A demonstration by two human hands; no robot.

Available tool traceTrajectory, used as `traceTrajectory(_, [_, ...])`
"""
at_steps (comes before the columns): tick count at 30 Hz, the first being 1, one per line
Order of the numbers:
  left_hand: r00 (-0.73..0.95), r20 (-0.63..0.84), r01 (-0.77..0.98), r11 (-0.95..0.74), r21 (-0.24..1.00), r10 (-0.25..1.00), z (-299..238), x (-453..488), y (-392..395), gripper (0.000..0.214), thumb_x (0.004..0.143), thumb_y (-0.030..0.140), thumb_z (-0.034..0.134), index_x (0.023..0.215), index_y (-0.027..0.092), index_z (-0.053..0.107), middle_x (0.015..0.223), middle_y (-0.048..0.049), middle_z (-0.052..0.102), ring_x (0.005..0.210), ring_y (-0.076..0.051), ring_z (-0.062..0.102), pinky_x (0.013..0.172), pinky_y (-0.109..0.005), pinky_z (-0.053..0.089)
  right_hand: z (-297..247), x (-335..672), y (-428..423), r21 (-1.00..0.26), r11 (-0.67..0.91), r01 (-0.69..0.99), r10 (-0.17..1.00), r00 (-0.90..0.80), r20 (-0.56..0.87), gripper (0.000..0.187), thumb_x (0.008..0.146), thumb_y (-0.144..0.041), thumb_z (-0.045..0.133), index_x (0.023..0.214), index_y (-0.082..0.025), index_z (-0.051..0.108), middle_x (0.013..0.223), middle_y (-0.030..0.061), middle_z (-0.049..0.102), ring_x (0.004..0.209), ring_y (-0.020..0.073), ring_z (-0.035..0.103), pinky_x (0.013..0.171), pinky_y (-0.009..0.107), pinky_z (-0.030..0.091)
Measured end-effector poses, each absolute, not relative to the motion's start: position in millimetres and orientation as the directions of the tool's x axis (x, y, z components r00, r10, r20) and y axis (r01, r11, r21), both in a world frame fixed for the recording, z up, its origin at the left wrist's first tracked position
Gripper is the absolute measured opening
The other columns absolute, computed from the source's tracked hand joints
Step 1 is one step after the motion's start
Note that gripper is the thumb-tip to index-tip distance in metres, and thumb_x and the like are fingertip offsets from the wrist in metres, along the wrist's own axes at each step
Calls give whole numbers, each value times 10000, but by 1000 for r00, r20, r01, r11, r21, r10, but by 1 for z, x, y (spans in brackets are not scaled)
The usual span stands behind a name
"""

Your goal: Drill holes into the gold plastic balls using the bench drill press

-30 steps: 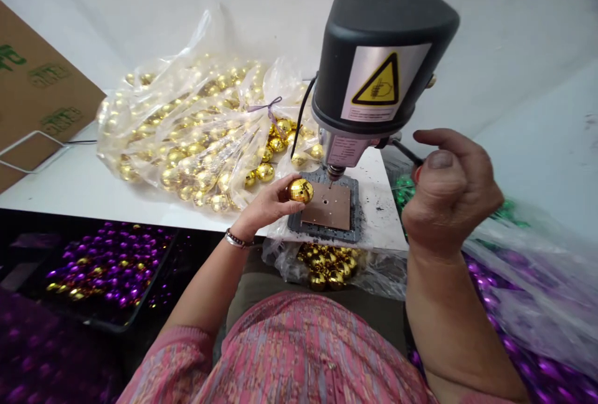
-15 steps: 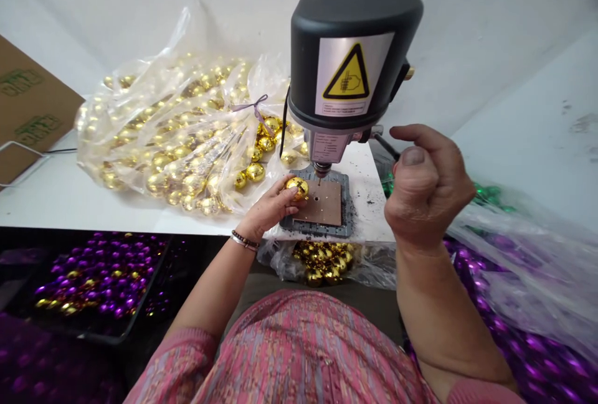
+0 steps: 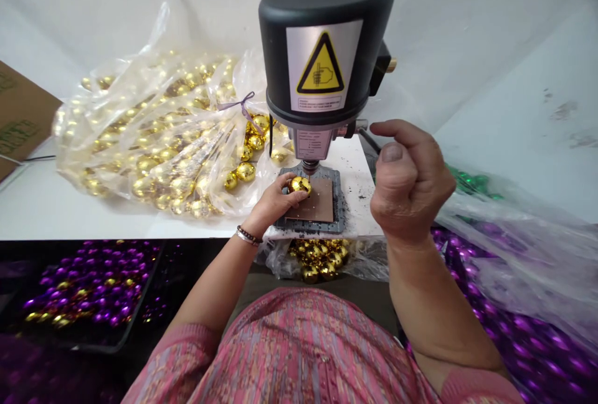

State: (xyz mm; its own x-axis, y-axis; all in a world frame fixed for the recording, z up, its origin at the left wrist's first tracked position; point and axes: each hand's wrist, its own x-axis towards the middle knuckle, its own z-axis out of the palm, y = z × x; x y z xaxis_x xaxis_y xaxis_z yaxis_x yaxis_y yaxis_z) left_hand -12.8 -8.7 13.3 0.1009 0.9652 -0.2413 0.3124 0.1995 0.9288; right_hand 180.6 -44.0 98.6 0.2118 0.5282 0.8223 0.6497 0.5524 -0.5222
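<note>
Between the fingers of my left hand (image 3: 276,200) is a shiny gold ball (image 3: 299,187). It sits just over a brown board (image 3: 320,202) on the grey base of a drill press (image 3: 327,55), close under the chuck (image 3: 310,167). Whether the drill bit touches the ball I cannot tell. At the press's right side my right hand (image 3: 411,173) is closed around the feed lever (image 3: 370,140), thumb toward me. Most of the lever is hidden inside the fist.
A tied clear bag of gold balls (image 3: 154,142) lies left on the white table (image 3: 28,217). Below the table edge are more gold balls (image 3: 322,258) in plastic and a black tray of purple balls (image 3: 100,279). Purple balls (image 3: 537,342) lie at right. Dark shavings surround the base.
My left hand has brought the gold ball rightward, from the board's left edge to beneath the chuck. My right hand keeps its grip on the lever. The view has shifted slightly.
</note>
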Motion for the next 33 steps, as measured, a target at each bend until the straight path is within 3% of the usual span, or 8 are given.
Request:
traceTrajectory(5, [95,-177,463,114,879,980,16,-10,-8,586,711,336,785,1260,178,655,954,-33,731,750,-151,639,667,-241,497,101,181,-45,-522,578,627,536,190,822,350,997,-400,400,1075,-228,694,914,-26,729,679,49,621,738,229,539])
traceTrajectory(9, [187,-107,545,-12,838,977,16,-7,-5,515,728,310,763,1215,161,683,1023,-40,732,883,-193,658,796,-290,528,103,181,-46,-533,567,628,546,199,814,353,997,-403,395,1064,-233,697,877,-27,706,669,50,601,730,235,532])
traceTrajectory(15, [246,-2,640,-161,751,969,9,-4,-3,649,694,244,801,1311,126,640,1308,-130,663,1155,-254,624,1028,-361,480,106,183,-49,-537,598,595,563,166,810,328,988,-379,424,1061,-225,704,861,-23,704,688,55,616,733,235,540])
traceTrajectory(19, [262,-25,622,-149,769,965,4,-5,-2,655,712,245,791,1338,152,624,1251,-97,700,1098,-240,648,997,-361,500,109,185,-50,-541,560,627,594,150,790,330,985,-373,418,1049,-242,714,769,-24,664,669,69,601,696,245,527])
traceTrajectory(26, [265,21,597,-181,781,964,-1,-5,-2,608,707,229,790,1296,176,645,1222,-68,711,1074,-221,650,977,-336,495,122,186,-41,-486,592,642,521,155,839,262,951,-299,480,994,-213,724,700,-47,630,561,32,494,599,210,453])
traceTrajectory(33, [309,26,600,-216,771,951,6,-5,-6,466,747,224,758,1200,153,677,1073,-53,719,963,-200,648,922,-312,499,90,183,-43,-348,552,758,405,121,906,318,948,-256,427,1082,-225,714,797,-17,680,644,75,570,669,244,500])
